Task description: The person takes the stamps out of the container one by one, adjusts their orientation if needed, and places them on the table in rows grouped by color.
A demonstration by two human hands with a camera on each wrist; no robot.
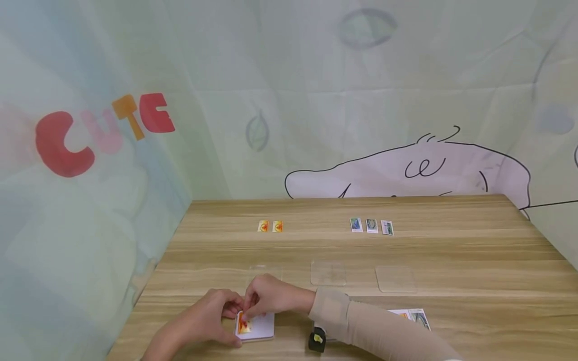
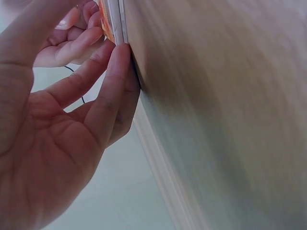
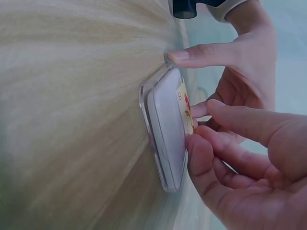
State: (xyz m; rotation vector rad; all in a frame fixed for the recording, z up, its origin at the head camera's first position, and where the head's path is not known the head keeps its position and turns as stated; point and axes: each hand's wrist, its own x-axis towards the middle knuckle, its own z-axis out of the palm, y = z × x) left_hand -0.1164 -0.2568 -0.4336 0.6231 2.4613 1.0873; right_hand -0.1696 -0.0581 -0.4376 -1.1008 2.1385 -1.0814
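Observation:
A white square block with a clear rim lies on the table, an orange-yellow stamp on its left part. My left hand holds the block at its left side, thumb at the near corner and fingers at the far edge; the left wrist view shows its fingertips against the rim. My right hand reaches over the block. In the right wrist view its thumb and forefinger pinch the edge of the stamp, close to the white surface. The pinched edge is partly hidden by the fingers.
Two orange stamps and three landscape stamps lie at the back. Clear square plates form a row across the middle. At right, more pictures on white show partly behind the right sleeve. A black device sits by that cuff.

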